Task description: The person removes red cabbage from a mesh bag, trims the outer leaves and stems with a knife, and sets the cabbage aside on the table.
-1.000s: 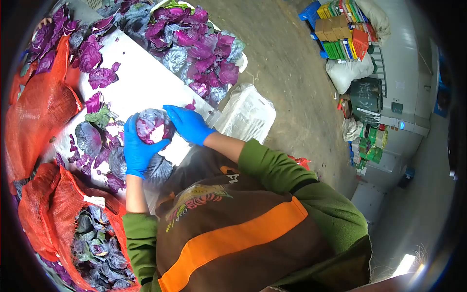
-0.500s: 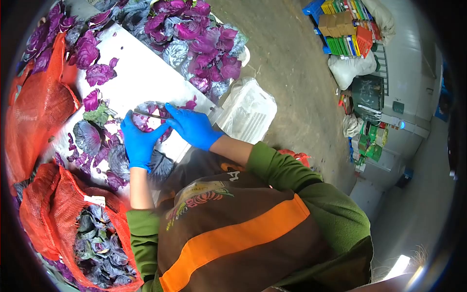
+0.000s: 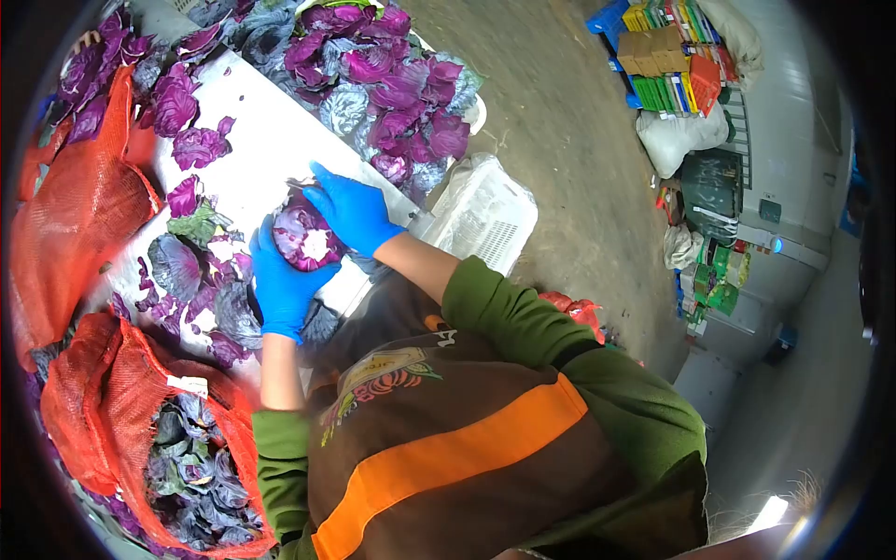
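Observation:
A round purple cabbage (image 3: 306, 235) with a pale cut stem faces up between my blue-gloved hands. My left hand (image 3: 283, 287) wraps round its lower left side. On its upper right side lies my right hand (image 3: 352, 209), fingers bent; a bit of metal shows near its fingertips, and most of the knife is hidden. Both hands are above the white table (image 3: 247, 131). Loose purple leaves (image 3: 201, 147) and a dark outer leaf (image 3: 174, 264) lie left of my left hand.
A heap of purple leaves (image 3: 401, 84) stands beyond the table. At its right is a lined white basket (image 3: 490, 210). Red mesh sacks (image 3: 79, 229) stand at the left, one open with cabbages (image 3: 201, 471). Crates (image 3: 667, 93) stand far right. Fingers of another person (image 3: 88, 39) show top left.
The cabbage has turned so its cut stem faces up. My left hand has shifted down and right around it; my right hand has moved up and left, and the blade is now mostly hidden.

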Tool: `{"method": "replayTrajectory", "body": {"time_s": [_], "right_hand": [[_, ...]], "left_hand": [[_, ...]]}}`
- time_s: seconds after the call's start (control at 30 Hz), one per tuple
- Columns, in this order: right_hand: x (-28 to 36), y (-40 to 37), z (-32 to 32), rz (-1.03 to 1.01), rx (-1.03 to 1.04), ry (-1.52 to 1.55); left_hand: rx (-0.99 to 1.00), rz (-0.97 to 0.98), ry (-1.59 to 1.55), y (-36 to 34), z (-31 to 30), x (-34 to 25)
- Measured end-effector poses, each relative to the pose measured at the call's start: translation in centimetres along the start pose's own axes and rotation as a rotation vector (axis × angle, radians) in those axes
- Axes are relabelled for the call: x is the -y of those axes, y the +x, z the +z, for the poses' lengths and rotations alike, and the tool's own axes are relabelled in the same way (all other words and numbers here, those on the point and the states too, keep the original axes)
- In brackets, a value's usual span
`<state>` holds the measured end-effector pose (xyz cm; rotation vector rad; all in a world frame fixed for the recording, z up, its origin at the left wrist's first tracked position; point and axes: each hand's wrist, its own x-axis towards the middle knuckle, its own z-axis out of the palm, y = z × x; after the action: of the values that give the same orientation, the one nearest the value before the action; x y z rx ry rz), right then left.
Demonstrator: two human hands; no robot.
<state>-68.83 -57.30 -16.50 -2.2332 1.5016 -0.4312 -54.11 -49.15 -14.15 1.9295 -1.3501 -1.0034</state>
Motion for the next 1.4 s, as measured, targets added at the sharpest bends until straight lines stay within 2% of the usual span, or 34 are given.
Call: {"method": "replayTrajectory", "body": {"time_s": [0.13, 0.23, 0.3, 0.37, 0.43, 0.47, 0.5, 0.57, 0.63, 0.7, 0.77, 0.87, 1.03, 1.13, 1.2, 1.4], "right_hand": [[-0.1, 0.9, -0.9, 0.171, 0.165, 0.277], [-3.3, 4.4, 1.6, 0.283, 0.25, 0.147], [-8.9, 6.7, 7.2, 0.41, 0.057, 0.172], [-8.1, 7.9, 5.0, 0.635, -0.11, 0.692], [-7.5, 7.1, 5.2, 0.6, -0.075, 0.763], [-7.3, 5.8, 6.4, 0.39, -0.134, 0.675], [-7.2, 4.3, 7.2, 0.177, -0.179, 0.58], [-1.8, 2.1, 1.6, 0.22, 0.416, 0.35], [-0.1, -0.3, 0.7, 0.033, 0.212, 0.331], [-0.6, -1.0, -0.7, 0.074, 0.25, 0.344], [-1.3, -2.1, -1.3, 0.054, 0.274, 0.27], [-0.5, -2.4, -3.4, -0.021, 0.282, 0.249], [0.7, -2.3, -4.2, -0.051, 0.368, 0.097], [1.1, -2.3, -3.4, -0.047, 0.339, -0.031], [1.0, -2.5, -2.5, -0.102, 0.178, -0.059], [1.1, -1.1, -0.8, -0.139, 0.135, -0.149]], "left_hand": [[0.049, 0.042, -0.093, -0.1, -0.9, 0.9], [0.137, 0.088, -0.124, 0.5, -2.4, 2.4], [0.32, 0.313, 0.018, 1.2, -4.1, 3.8], [0.273, 0.275, 0.094, -0.2, -5.0, 5.2], [0.177, -0.107, -0.327, -1.6, -4.7, 5.6], [0.16, -0.26, -0.599, -2.1, -3.1, 5.1], [-0.02, -0.304, -0.73, -2.7, -1.4, 2.7], [-0.276, -0.231, -0.454, -1.1, 1.2, 2.8], [-0.267, -0.173, -0.419, -0.3, 0.7, 2.1], [-0.158, -0.036, -0.328, 0.1, 0.1, 2.8], [-0.137, -0.024, -0.352, 0.0, 0.2, 3.3], [-0.074, 0.035, -0.227, 0.5, -0.1, 2.7], [-0.05, -0.015, -0.267, 0.8, -0.3, 1.9], [-0.015, -0.037, -0.323, 1.2, -0.3, 2.7], [0.005, -0.049, -0.365, 1.5, -0.3, 2.9], [0.026, -0.008, -0.234, 1.3, -0.4, 2.5]]}}
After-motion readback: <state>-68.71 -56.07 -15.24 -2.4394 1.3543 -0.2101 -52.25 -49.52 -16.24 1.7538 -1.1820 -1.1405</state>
